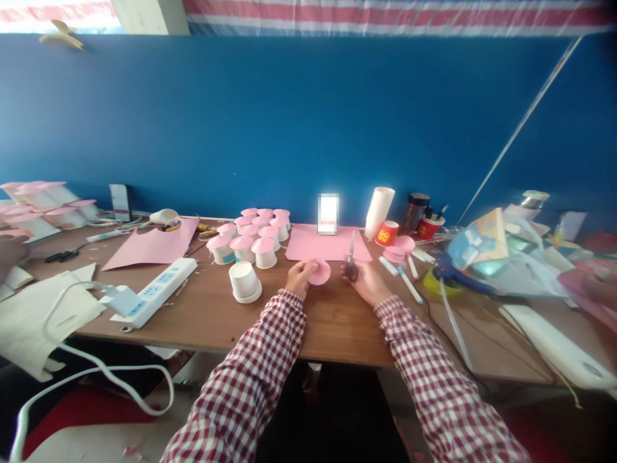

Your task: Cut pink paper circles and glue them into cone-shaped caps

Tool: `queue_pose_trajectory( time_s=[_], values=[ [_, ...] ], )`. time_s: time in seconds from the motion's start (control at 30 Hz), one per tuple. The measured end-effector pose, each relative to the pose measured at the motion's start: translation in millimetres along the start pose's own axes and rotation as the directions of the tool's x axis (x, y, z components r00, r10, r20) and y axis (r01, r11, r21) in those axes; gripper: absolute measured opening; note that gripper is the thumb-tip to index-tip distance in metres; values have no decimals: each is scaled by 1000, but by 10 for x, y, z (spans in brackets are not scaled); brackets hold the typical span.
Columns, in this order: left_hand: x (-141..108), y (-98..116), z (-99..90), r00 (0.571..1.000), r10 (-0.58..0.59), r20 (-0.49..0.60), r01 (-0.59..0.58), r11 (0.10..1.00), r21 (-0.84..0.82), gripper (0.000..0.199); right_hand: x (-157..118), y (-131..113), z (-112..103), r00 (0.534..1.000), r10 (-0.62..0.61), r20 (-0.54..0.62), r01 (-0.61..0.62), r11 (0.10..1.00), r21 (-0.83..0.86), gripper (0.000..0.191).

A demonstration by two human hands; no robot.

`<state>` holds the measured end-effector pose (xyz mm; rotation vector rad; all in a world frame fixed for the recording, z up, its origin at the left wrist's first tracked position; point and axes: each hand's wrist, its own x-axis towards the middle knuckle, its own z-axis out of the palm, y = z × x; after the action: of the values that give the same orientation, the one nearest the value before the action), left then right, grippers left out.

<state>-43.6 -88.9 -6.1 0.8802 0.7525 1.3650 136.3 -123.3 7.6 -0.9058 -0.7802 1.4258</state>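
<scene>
The left hand (297, 278) has its grip closed on a pink disc (319, 272), the thumb lying over the near-left edge. The disc is held above the tabletop (332, 325), in front of the person and between the two hands. The right hand (364, 278) has its grip wrapped around the handles of the scissors (352, 270), whose blades point away from the person, just right of the disc and apart from it. Whether the blades are parted is too small to tell.

Beyond the hands lies a pink sheet (299, 242), with a pixelated white object (328, 213) upright at its far edge. Left of the sheet, white cups with pink tops (265, 257) stand in close rows. Nearer the person, a stack of white cups (243, 280) stands upside down. Farther left are a power strip (161, 288) and a cut pink sheet (144, 249).

To the right of the scissors, more pink discs (403, 247) lie overlapping beside a red cup (386, 233), with a white roll (380, 209) upright behind it. Some markers (409, 285) lie in front of those discs.
</scene>
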Motion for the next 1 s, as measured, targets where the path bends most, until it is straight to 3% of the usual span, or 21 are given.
queue_pose_trajectory(
  time_s=[0.17,0.4,0.53,0.67,1.0],
  values=[
    [-11,12,8,1000,-20,-10,19,999,-44,36,-29,3,-2,995,34,98,-44,994,97,16],
    [-3,-11,6,999,-26,-43,26,1000,-6,39,-191,5,70,978,66,196,-53,996,-74,32],
    [-5,-24,5,999,-29,-37,29,1000,5,40,-195,17,93,990,-100,101,125,953,-277,41],
    [-12,-8,-6,1000,-28,8,28,1000,13,38,-161,36,78,953,-282,114,303,850,-431,45],
    [26,5,-54,991,-120,51,116,990,76,36,-237,53,-32,955,-192,224,291,743,-602,40]
  ],
)
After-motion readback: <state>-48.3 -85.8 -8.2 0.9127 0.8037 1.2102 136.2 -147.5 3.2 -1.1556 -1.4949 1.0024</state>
